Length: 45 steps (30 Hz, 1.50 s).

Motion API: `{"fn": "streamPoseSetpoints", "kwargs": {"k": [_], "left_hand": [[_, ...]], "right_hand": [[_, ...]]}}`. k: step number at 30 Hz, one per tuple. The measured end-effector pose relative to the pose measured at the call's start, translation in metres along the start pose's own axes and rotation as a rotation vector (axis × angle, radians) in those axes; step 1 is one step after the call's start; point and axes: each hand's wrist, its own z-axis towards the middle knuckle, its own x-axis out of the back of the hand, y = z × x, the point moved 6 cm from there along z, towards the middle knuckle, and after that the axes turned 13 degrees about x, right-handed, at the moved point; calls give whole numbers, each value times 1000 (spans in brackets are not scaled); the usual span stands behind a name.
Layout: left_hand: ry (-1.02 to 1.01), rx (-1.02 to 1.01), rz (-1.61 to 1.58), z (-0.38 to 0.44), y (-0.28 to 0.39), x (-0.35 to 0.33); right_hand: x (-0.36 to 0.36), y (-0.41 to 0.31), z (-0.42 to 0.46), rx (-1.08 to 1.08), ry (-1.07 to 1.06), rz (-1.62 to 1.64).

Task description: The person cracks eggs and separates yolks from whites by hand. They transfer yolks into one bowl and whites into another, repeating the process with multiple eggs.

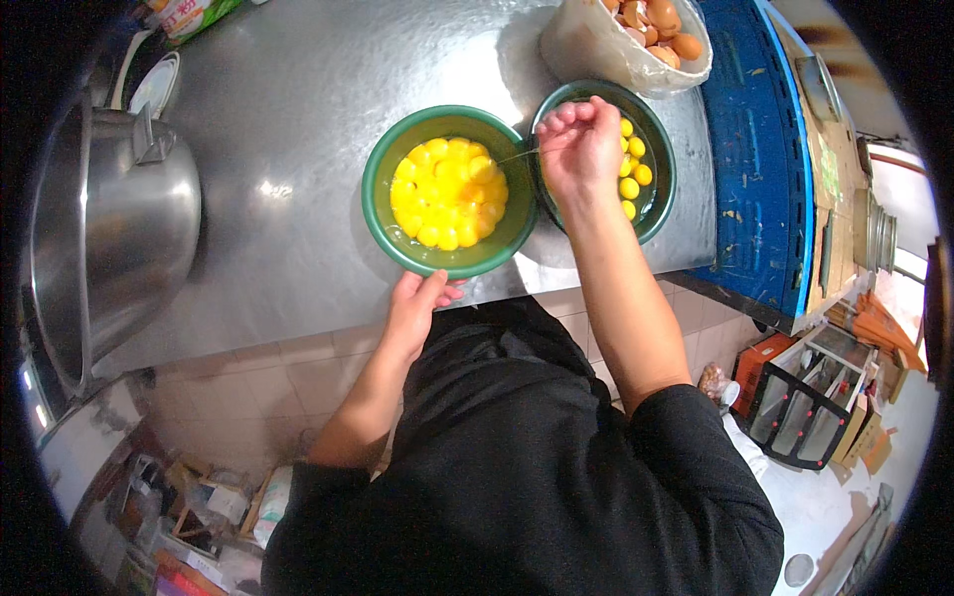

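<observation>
A green plastic bowl [376, 216] of egg yolks [447, 195] stands near the front edge of the metal worktop. My left hand [423, 298] holds its near rim, thumb on top. Beside it on the right is a darker bowl [665, 201] with yolks in clear egg white. My right hand [583, 145] is over that bowl's left part, fingers curled; whether anything is inside them cannot be seen. A thin clear strand runs from near these fingers towards the yolks of the green bowl.
A bag [589, 45] of cracked brown eggshells [663, 22] stands behind the darker bowl. On the left is a large stainless steel pot [141, 238], with a white lid or dish behind it. A blue unit [753, 164] borders the metal worktop [298, 89] on the right.
</observation>
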Motion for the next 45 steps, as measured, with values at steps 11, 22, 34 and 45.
{"fn": "streamPoseSetpoints", "kwargs": {"k": [11,22,34,45], "left_hand": [[2,33,18,3,-1,2],[-4,31,21,2,-1,1],[-1,22,15,1,-1,0],[-2,21,4,2,-1,1]], "right_hand": [[36,-90,4,87,-974,-1888],[86,-64,2,-11,-1208,-2268],[87,-54,-3,-696,-386,-657],[6,-99,-16,-318,-261,334]]}}
